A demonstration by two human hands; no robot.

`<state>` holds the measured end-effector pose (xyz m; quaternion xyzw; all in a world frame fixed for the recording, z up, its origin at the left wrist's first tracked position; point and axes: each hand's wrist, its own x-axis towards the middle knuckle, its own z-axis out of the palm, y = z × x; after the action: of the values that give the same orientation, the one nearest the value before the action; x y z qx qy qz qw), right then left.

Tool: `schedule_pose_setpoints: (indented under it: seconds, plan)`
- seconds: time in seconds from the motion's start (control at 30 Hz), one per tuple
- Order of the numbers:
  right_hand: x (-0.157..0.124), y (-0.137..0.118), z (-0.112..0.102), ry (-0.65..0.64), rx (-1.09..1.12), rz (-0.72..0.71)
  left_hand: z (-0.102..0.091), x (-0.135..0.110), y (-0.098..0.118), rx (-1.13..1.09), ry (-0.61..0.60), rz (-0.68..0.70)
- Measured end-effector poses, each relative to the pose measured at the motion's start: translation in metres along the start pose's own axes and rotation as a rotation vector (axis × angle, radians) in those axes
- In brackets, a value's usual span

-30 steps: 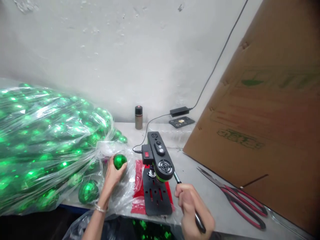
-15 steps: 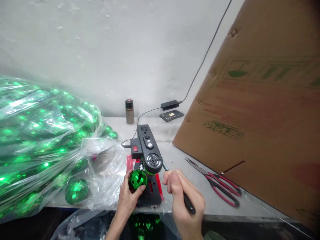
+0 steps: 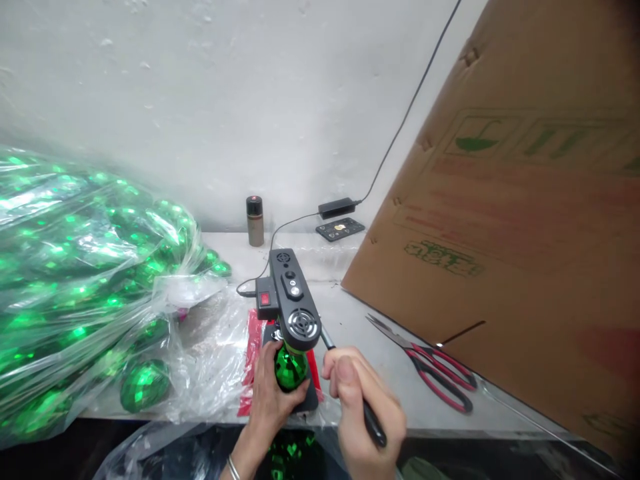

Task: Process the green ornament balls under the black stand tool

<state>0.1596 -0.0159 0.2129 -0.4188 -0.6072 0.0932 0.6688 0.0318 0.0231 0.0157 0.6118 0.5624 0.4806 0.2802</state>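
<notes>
My left hand (image 3: 267, 397) is closed round a shiny green faceted ball (image 3: 290, 367) and holds it on the black base plate, right under the head of a small black press machine (image 3: 293, 300). My right hand (image 3: 363, 407) is wrapped round the machine's black lever handle (image 3: 373, 423), which runs from the machine's right side down toward me. The machine has a red switch on its left side and a cable leading back to the wall.
A big clear plastic bag of green balls (image 3: 85, 273) fills the table's left side. Red-handled scissors (image 3: 435, 373) lie right of the machine. A large cardboard sheet (image 3: 510, 213) leans at the right. A small spray can (image 3: 255, 220), a power adapter (image 3: 337, 208) and a dark flat device (image 3: 340, 229) sit by the wall.
My left hand carried the green ball from the bag's opening rightward to the machine and set it under the head. My right hand kept its hold on the lever.
</notes>
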Motion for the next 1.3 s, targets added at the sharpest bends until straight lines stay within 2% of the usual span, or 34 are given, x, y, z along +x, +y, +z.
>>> schedule_pose_setpoints:
  seconds: [0.2, 0.33, 0.6, 0.9, 1.13, 1.3]
  plan:
    - [-0.017, 0.010, 0.001, 0.022, -0.027, -0.005, 0.009, -0.008, -0.015, -0.004, 0.012, 0.043]
    - [-0.025, 0.016, 0.005, 0.075, -0.013, -0.047, 0.011, -0.008, -0.014, 0.012, 0.019, 0.064]
    - [-0.029, 0.023, 0.013, 0.181, 0.032, -0.033, 0.009, -0.008, -0.013, 0.022, 0.016, 0.131]
    - [-0.033, 0.021, 0.015, 0.202, -0.028, 0.033, 0.004, -0.007, -0.008, 0.007, -0.019, 0.172]
    - [-0.036, 0.026, 0.018, 0.249, -0.033, 0.014, 0.008, -0.009, -0.014, 0.021, 0.021, 0.190]
    - [-0.038, 0.029, 0.018, 0.226, -0.024, -0.002, 0.009, -0.009, -0.017, 0.007, 0.015, 0.182]
